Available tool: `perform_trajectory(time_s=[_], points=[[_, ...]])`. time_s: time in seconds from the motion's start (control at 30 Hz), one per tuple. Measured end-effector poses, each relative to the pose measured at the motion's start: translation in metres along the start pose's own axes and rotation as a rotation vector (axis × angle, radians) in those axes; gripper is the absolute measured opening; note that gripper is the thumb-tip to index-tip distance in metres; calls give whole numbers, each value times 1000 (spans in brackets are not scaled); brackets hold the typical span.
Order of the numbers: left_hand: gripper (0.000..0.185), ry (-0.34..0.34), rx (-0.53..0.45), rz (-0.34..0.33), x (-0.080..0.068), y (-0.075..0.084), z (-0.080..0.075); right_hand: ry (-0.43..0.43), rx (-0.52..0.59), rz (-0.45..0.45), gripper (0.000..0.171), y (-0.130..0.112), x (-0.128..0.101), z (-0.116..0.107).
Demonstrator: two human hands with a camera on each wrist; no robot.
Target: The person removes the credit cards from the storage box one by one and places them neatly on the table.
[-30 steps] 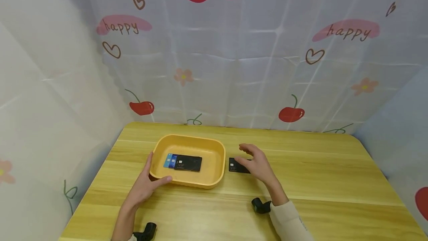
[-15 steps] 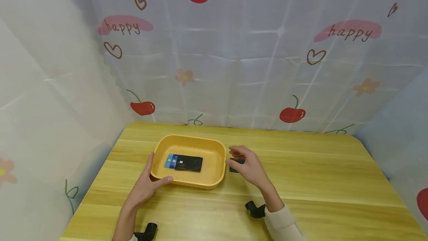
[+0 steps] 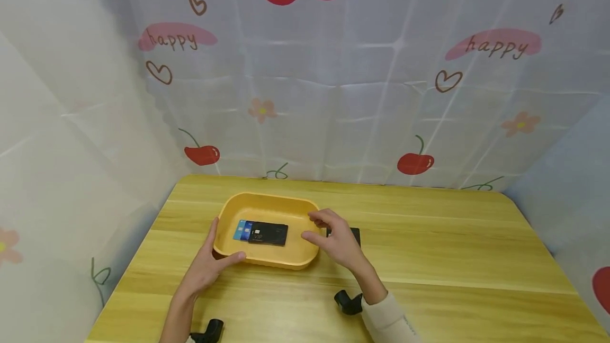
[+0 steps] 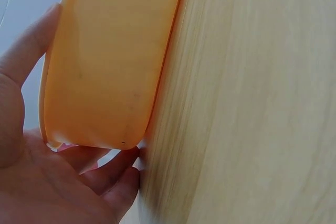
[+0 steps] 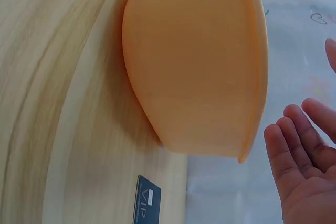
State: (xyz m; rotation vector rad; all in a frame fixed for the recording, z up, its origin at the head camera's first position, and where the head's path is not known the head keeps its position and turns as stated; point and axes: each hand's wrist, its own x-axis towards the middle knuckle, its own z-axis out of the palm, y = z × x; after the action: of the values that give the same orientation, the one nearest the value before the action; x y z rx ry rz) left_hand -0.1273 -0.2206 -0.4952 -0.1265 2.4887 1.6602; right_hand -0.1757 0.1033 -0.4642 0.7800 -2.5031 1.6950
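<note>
Wooden table point(image 3: 452, 258): left hand point(image 3: 206, 266) grips the yellow tray point(image 3: 305, 210) at its corner; right hand point(image 3: 335, 240), fingers loosely spread, hovers empty beside it, above a black card point(image 3: 355, 234).

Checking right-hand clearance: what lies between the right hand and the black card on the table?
Nothing. In the right wrist view, only bare table separates the right hand from the black card. In the head view the hand partly covers that card.
</note>
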Motion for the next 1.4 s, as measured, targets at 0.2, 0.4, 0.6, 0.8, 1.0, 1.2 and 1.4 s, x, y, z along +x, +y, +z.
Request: perform_trajectory(time_s=[0.2,0.4,0.6,0.8,1.0,1.2,1.4], points=[[116,-11,-34,-3,1,-1,4,-19,-19,-29,47,1,0,7],[117,0,-28,-11,1,-1,3,-65,3,-10,47,-3,5,17],[117,-3,-26,-1,-1,-1,1,-122,-18,16,52,-8,10,26],[116,2,-15,7,-1,-1,-1,-130,-32,35,53,-13,17,36],[116,-2,-21,7,0,-1,1,-135,-43,47,53,-18,23,43],[116,-5,-27,6,-1,0,0,-136,-110,51,52,-20,29,51],[114,7,-42,22,-1,-3,1,-149,-144,61,51,-15,38,60]])
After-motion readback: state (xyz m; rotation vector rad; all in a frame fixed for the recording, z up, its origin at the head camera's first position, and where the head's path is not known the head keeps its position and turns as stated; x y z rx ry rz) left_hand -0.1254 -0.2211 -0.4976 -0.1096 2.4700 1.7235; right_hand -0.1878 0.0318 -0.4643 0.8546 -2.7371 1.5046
